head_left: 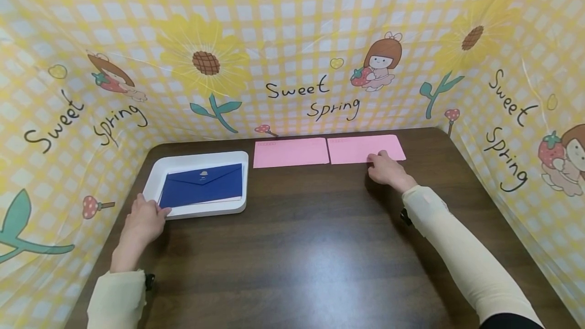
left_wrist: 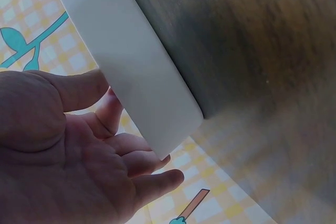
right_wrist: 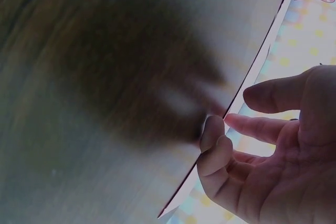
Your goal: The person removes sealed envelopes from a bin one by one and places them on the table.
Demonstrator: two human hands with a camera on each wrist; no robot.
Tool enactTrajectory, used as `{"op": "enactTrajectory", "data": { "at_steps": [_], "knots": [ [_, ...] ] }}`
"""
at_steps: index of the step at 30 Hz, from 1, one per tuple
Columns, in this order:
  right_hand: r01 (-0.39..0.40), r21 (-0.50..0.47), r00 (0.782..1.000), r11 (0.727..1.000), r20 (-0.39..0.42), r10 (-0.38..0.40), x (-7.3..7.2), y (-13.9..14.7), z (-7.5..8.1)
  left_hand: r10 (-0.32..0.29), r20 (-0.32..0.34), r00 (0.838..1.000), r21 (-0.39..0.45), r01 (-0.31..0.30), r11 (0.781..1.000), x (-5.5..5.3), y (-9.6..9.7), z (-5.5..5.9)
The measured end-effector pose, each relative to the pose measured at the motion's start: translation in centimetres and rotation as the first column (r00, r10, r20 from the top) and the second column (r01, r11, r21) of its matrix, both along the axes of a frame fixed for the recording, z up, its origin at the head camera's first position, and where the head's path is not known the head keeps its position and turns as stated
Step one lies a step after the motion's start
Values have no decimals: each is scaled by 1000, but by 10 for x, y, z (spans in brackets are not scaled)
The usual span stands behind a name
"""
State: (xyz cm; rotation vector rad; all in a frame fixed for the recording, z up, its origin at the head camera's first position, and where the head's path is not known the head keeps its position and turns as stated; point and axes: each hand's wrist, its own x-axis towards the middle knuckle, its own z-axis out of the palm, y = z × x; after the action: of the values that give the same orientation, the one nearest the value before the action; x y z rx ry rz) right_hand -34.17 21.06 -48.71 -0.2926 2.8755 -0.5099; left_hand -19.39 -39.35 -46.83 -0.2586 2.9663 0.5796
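At the left of the table, my left hand (head_left: 143, 220) grips the near-left corner of a white tray (head_left: 205, 212). The left wrist view has the thumb at the tray's rim and the fingers around its outer corner. A dark blue envelope (head_left: 201, 189) with a small gold print lies flap up in the tray, a pale edge showing under it. Farther right, my right hand (head_left: 387, 170) touches the near edge of a pink envelope (head_left: 354, 149) with its fingertips; the thumb stands apart from it in the right wrist view. A second pink envelope (head_left: 290, 153) lies just left of that one.
The dark wooden table (head_left: 292, 248) carries the tray and envelopes along its far side. Yellow checked cloth (head_left: 292, 39) with flowers and "Sweet Spring" lettering walls the table in at the back, left and right.
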Motion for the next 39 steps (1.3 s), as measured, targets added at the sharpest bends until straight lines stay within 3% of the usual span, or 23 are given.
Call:
{"op": "enactTrajectory", "data": {
  "at_steps": [18, 29, 39],
  "knots": [
    [5, -7, 1000, 1000, -2, -5, -1, 0, 0, -2, -3, 1000, 0, 2, 1000, 1, 2, 2],
    [25, -74, 998, 997, -64, -30, 8, -4, 4, 6, 12, 1000, 4, -6, 1000, 2, 3, 2],
    [-51, -130, 997, 990, -72, 42, 19, -30, 10, -1, 9, 1000, -14, 1, 1000, 2, 5, 7]
  ]
}}
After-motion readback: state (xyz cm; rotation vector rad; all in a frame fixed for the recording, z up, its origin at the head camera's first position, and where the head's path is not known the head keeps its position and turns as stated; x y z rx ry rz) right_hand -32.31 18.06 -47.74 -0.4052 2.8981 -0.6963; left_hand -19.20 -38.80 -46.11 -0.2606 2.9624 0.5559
